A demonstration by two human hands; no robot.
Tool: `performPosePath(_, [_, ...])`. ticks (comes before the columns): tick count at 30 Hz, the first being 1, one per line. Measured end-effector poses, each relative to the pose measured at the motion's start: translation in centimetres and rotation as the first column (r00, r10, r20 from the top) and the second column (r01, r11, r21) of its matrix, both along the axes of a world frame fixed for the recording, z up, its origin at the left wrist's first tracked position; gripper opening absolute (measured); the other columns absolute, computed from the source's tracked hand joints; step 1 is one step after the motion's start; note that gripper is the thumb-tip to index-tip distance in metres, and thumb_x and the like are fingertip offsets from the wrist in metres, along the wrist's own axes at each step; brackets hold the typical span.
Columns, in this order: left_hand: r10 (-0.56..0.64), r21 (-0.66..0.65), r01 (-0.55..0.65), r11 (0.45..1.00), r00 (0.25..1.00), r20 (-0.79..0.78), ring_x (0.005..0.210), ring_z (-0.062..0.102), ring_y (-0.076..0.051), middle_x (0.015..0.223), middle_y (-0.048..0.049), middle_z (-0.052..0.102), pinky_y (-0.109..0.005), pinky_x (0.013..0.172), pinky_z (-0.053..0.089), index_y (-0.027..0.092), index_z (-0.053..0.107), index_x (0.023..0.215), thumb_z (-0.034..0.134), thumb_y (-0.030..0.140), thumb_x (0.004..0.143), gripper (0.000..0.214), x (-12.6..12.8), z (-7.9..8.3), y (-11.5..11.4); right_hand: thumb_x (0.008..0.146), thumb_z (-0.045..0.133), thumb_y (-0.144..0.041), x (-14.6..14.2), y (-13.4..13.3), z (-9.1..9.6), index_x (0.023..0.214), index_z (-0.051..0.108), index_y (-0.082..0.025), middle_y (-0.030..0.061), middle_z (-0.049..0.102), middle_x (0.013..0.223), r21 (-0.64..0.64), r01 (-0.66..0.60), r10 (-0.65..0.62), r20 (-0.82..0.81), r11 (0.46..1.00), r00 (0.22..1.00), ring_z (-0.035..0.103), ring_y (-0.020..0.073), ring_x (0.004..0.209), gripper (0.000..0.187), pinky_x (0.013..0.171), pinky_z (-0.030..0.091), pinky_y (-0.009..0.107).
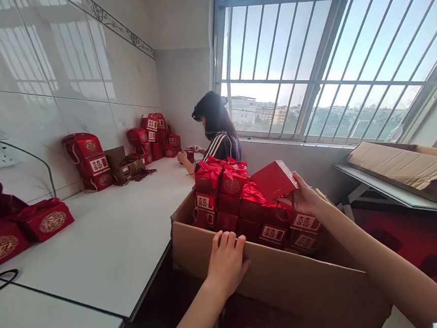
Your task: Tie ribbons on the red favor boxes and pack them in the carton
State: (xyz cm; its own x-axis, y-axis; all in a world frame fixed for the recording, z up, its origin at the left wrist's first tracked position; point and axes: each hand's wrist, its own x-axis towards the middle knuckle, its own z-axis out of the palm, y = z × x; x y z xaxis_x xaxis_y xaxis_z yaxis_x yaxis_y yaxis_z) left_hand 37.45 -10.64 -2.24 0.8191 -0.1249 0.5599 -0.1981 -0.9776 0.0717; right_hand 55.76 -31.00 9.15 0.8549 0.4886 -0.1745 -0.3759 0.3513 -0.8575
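A large cardboard box (308,271) stands before me, filled with red gift boxes (233,183) that carry gold patterns and red ribbons. My left hand (229,260) is closed over its near rim, fingers curled to the inside. Above the stacked boxes, my right hand (304,197) grips a red gift box (273,179) by its right end, tilted, with one plain red side towards me. Its underside and part of my fingers are hidden.
A white table (113,229) runs along the left, bearing red boxes (42,223) and a black cable. Beyond the carton a person (221,133) handles a small red box. At right, an open cardboard carton (406,168) lies on a slanted surface beneath the barred window.
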Motion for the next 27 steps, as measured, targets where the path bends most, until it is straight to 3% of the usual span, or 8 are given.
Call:
performPosePath(5, [-0.01,-0.006,0.011,1.0,1.0,0.028,0.101,0.054,-0.025,0.101,-0.0049,0.058,-0.047,0.098,0.038,0.021,0.05,0.11,0.068,0.031,0.075,0.04,0.0,-0.2,0.0,0.089,0.044,-0.055,-2.5,1.5,-0.5,0.122,0.052,-0.022,0.0077,0.073,0.099,-0.046,-0.112,0.116,0.1,0.993,0.988,0.069,0.0234,0.092,0.047,0.077,0.059,0.041])
performPosePath(8, [-0.001,0.004,0.001,1.0,1.0,0.027,0.102,0.054,-0.025,0.101,-0.0055,0.058,-0.047,0.099,0.037,0.02,0.05,0.11,0.067,0.033,0.076,0.04,0.0,-0.4,0.1,0.067,0.065,-0.066,-4.8,2.7,-1.1,0.121,0.054,-0.024,0.0088,0.07,0.109,-0.101,-0.187,0.211,0.335,0.977,0.918,0.065,0.0276,0.103,0.069,0.088,0.054,0.044])
performPosePath(14, [-0.036,-0.051,0.036,0.998,0.999,0.007,0.113,0.052,-0.027,0.118,-0.0077,0.062,-0.049,0.1,0.034,0.024,0.045,0.126,0.065,0.032,0.077,0.053,0.0,-0.4,0.2,0.038,0.08,-0.066,-7.7,4.2,-0.5,0.13,0.047,-0.024,0.0119,0.061,0.123,-0.274,-0.061,0.267,0.826,0.96,0.497,0.054,0.0336,0.118,0.107,0.098,0.046,0.045])
performPosePath(18, [-0.039,-0.098,0.041,0.994,0.999,0.02,0.11,0.056,-0.03,0.113,-0.0107,0.065,-0.052,0.098,0.037,0.019,0.048,0.124,0.062,0.027,0.075,0.051,-0.7,0.2,0.0,0.038,0.081,-0.063,-7.8,4.1,-0.5,0.133,0.043,-0.024,0.0127,0.055,0.128,-0.305,0.062,0.275,0.915,0.95,0.296,0.053,0.034,0.118,0.109,0.096,0.048,0.045])
performPosePath(20, [-0.137,-0.118,0.152,0.981,0.983,0.122,0.103,0.06,-0.028,0.104,-0.0101,0.067,-0.048,0.093,0.044,0.018,0.053,0.115,0.059,0.023,0.074,0.041,-1.8,0.9,-0.3,0.041,0.081,-0.062,-7.6,3.8,-1.0,0.132,0.043,-0.027,0.0119,0.05,0.132,-0.255,0.156,0.229,0.959,0.954,0.17,0.05,0.0338,0.121,0.104,0.098,0.045,0.047])
performPosePath(22, [-0.329,-0.105,0.382,0.918,0.883,0.334,0.087,0.063,-0.022,0.086,-0.0053,0.066,-0.037,0.079,0.05,0.02,0.056,0.097,0.053,0.018,0.074,0.023,-3.5,2.1,-0.5,0.045,0.082,-0.059,-7.4,3.5,-1.5,0.131,0.042,-0.032,0.0103,0.045,0.136,-0.18,0.241,0.179,0.984,0.954,0.027,0.045,0.0335,0.126,0.099,0.101,0.042,0.049])
performPosePath(24, [-0.407,-0.073,0.543,0.836,0.705,0.581,0.069,0.058,-0.016,0.067,-0.0003,0.057,-0.03,0.065,0.049,0.021,0.053,0.081,0.048,0.013,0.075,0.011,-5.0,3.9,-0.4,0.049,0.082,-0.056,-7.5,3.2,-1.9,0.133,0.038,-0.036,0.0093,0.041,0.137,-0.13,0.296,0.16,0.984,0.946,-0.079,0.042,0.0332,0.128,0.097,0.101,0.041,0.051])
performPosePath(27, [-0.077,-0.305,0.416,0.856,0.688,0.721,0.071,0.053,-0.016,0.076,-0.0018,0.052,-0.03,0.063,0.048,0.021,0.049,0.089,0.049,0.022,0.084,0.005,-6.0,7.2,0.0,0.052,0.083,-0.052,-7.9,3.1,-1.9,0.135,0.033,-0.04,0.0089,0.039,0.138,-0.096,0.354,0.171,0.968,0.93,-0.186,0.042,0.0335,0.127,0.097,0.099,0.043,0.052])
